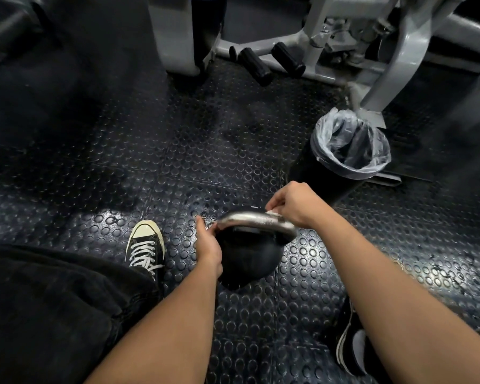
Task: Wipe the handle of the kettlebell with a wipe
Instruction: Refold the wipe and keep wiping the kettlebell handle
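A black kettlebell [247,261] stands on the studded rubber floor in front of me, its shiny metal handle [257,221] arching across the top. My right hand [294,205] is closed around the right end of the handle and presses a small white wipe [273,213] against it; only an edge of the wipe shows under the fingers. My left hand [209,246] rests against the left side of the kettlebell, fingers touching the left end of the handle.
A black bin with a clear liner [349,145] stands to the far right. A grey gym machine frame [394,51] with black foot pegs [272,62] fills the back. My left shoe [146,245] is beside the kettlebell, my right shoe [352,347] at lower right.
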The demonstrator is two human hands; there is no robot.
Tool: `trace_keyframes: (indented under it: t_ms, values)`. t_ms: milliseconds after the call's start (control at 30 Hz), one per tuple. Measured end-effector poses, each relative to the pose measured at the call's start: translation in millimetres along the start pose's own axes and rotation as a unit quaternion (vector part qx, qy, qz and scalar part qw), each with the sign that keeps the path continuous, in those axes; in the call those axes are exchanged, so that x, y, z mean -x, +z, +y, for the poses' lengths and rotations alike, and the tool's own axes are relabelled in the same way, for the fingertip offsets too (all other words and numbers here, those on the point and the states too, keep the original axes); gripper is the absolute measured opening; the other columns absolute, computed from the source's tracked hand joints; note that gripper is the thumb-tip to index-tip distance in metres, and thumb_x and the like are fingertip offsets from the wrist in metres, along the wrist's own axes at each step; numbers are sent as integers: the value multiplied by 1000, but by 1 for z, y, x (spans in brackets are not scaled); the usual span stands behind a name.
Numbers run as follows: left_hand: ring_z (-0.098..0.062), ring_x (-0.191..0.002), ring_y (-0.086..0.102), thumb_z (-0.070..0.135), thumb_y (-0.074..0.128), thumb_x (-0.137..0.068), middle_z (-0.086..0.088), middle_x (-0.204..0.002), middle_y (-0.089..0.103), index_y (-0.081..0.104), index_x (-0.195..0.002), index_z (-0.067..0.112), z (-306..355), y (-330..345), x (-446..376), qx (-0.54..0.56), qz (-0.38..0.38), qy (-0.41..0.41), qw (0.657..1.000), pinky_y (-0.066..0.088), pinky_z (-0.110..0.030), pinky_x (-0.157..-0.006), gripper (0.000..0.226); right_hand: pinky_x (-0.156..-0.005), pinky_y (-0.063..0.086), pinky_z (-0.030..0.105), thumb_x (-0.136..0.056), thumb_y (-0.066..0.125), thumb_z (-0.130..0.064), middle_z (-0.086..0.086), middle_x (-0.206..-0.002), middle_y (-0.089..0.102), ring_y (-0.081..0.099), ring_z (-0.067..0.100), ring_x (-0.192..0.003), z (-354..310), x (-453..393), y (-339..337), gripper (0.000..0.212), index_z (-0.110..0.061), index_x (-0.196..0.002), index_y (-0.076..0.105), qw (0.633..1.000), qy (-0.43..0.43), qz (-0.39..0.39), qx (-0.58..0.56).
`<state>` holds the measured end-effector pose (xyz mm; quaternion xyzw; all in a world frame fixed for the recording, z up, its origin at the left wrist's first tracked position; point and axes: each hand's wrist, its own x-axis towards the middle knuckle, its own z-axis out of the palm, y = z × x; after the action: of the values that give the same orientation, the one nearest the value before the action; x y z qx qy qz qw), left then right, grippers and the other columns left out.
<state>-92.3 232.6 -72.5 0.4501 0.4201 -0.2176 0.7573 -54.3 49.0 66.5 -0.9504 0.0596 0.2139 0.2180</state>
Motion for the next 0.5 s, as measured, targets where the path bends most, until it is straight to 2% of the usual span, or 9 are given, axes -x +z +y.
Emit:
trace_keyframes:
  t_ms: [67, 167, 300, 367, 467, 500]
  values:
    - [-34, -114, 65, 92, 33, -76, -11, -120, 72, 70, -125, 23, -1, -1, -2, 4, -2, 0, 1000, 48, -60, -105, 93, -78, 51, 17, -84, 78, -15, -10, -82, 73, 66, 1, -81, -1, 3, -2, 11, -25, -88, 81, 1000, -10, 5, -11]
    - [-34, -116, 64, 97, 36, -63, -11, -124, 71, 72, -121, 26, -4, -3, -9, 7, -8, -1, 1000, 45, -61, -107, 99, -73, 48, 13, -82, 79, -14, -11, -81, 72, 65, 0, -80, 11, 7, -6, 13, -26, -88, 81, 1000, -3, 14, -5]
    - [-34, -114, 65, 88, 31, -83, -12, -120, 72, 69, -125, 23, 0, 1, 0, 4, -15, -4, 1000, 47, -60, -105, 87, -73, 46, 16, -89, 73, -15, -3, -93, 74, 64, 4, -80, 11, 6, 6, 13, -24, -96, 79, 999, 6, 36, 1]
    - [-34, -114, 66, 89, 32, -82, -12, -120, 72, 70, -126, 22, -1, 1, 0, 6, -16, -3, 1000, 48, -59, -104, 88, -75, 45, 15, -89, 73, -15, -4, -93, 73, 64, 5, -83, 6, 7, 8, 14, -24, -98, 79, 999, -11, 37, -12]
    - [-34, -114, 65, 89, 33, -82, -12, -122, 72, 69, -127, 22, -2, 1, -1, 9, -13, 1, 1000, 50, -58, -102, 89, -66, 41, 6, -86, 73, -9, -6, -86, 73, 64, 2, -79, 10, 11, 5, 19, -24, -95, 80, 999, -24, 38, 11]
    - [-34, -114, 65, 87, 32, -85, -12, -121, 72, 69, -127, 21, -1, 2, 0, 6, -12, 0, 1000, 52, -55, -99, 87, -65, 42, 6, -86, 73, -8, -5, -85, 73, 64, 2, -77, 14, 12, 4, 19, -24, -95, 80, 999, -17, 41, 17]
